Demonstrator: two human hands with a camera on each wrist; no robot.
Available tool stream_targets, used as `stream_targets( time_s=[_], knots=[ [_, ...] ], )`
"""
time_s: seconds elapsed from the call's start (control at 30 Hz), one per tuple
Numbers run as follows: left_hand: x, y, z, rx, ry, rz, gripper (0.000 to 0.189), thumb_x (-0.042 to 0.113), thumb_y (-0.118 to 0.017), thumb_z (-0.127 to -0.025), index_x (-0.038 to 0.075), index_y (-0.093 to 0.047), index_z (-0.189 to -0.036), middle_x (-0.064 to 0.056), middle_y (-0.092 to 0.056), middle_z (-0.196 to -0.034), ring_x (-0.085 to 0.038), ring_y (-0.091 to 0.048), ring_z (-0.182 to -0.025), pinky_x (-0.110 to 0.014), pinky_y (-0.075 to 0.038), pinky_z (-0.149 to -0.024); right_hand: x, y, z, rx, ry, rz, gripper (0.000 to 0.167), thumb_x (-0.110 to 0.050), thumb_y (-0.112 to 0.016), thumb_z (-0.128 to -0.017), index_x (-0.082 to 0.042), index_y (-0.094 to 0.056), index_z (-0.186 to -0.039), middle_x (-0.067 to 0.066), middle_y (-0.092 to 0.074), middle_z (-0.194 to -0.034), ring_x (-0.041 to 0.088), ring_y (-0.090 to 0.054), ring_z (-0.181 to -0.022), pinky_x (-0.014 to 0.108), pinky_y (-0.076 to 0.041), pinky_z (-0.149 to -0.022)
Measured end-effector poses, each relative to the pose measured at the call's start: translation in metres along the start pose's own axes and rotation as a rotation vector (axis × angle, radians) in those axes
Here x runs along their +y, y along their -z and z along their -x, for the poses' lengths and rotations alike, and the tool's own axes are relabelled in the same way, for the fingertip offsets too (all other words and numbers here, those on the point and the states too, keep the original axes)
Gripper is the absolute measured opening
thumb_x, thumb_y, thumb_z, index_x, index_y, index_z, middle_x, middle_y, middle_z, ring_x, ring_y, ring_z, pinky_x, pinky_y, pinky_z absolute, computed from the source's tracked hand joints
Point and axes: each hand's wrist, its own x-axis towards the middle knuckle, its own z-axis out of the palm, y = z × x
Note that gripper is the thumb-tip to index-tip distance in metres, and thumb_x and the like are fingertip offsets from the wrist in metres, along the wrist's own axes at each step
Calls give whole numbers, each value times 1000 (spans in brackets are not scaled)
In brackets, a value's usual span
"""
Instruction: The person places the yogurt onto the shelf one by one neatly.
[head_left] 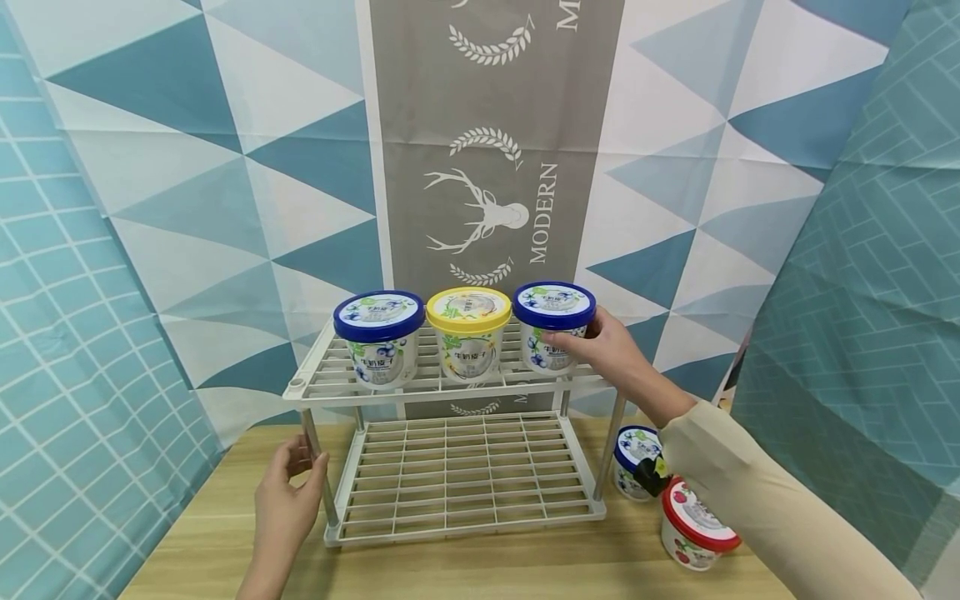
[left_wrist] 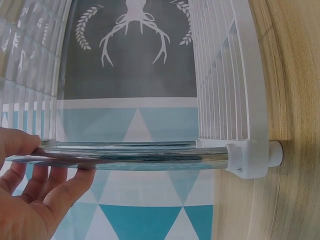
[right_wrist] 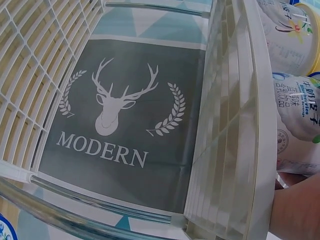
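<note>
left hand: the hand (head_left: 287,497) is at the rack's front left post (left_wrist: 165,157), thumb on one side and fingertips on the other, pinching the bar between the two shelves.
right hand: the hand (head_left: 613,348) grips the rightmost tub from its right side, thumb across the front just below the lid.
rightmost tub: a blue-lidded white tub (head_left: 553,310) with blueberry print, upright at the right end of the upper shelf (head_left: 420,397); whether its base bears fully on the bars cannot be told.
middle tub: a yellow-lidded tub (head_left: 469,333), upright on the same shelf, just beside the rightmost one.
leftmost tub: a second blue-lidded tub (head_left: 379,337), upright near the shelf's left end.
lower shelf: a white grid (head_left: 465,527) set low over the wooden table (head_left: 465,575).
tubs beside the rack: a third blue-lidded tub (head_left: 637,448), partly hidden, and nearer the person a red-lidded tub (head_left: 696,525), both right of the rack.
sleeve: beige (head_left: 757,492), on the right arm.
backdrop: a grey panel (head_left: 495,100) with deer heads and the word "modern", between blue and white triangles.
</note>
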Motion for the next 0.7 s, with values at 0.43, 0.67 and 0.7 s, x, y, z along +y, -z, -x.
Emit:
stream_targets(
  time_s=[0.43,0.67,0.7],
  knots=[
    [0,0,0,-7,10,-2,29,10,-63,-88,2,-55,-115,-17,-63,-99,20,-40,-80,0,-40,-60,-2,0,0,-20,-16,4,77,-38,-67,-85,-12,-27,-145,15,-43,-141,33,-44,-129,50,-38,-105],
    [1,-1,0,5,5,0,27,9,-63,-88,2,-55,-113,-16,-63,-98,20,-40,-79,3,-39,-60,-1,0,-2,-26,-32,14,77,-39,-66,-85,-11,-26,-145,15,-43,-141,33,-44,-129,50,-37,-105],
    [1,-1,0,6,3,-1,27,9,-63,-88,2,-55,-113,-17,-64,-97,20,-40,-79,3,-39,-60,-2,0,-3,-28,-32,15,77,-39,-66,-85,-11,-26,-145,15,-43,-141,34,-44,-129,51,-37,-105]
  ],
)
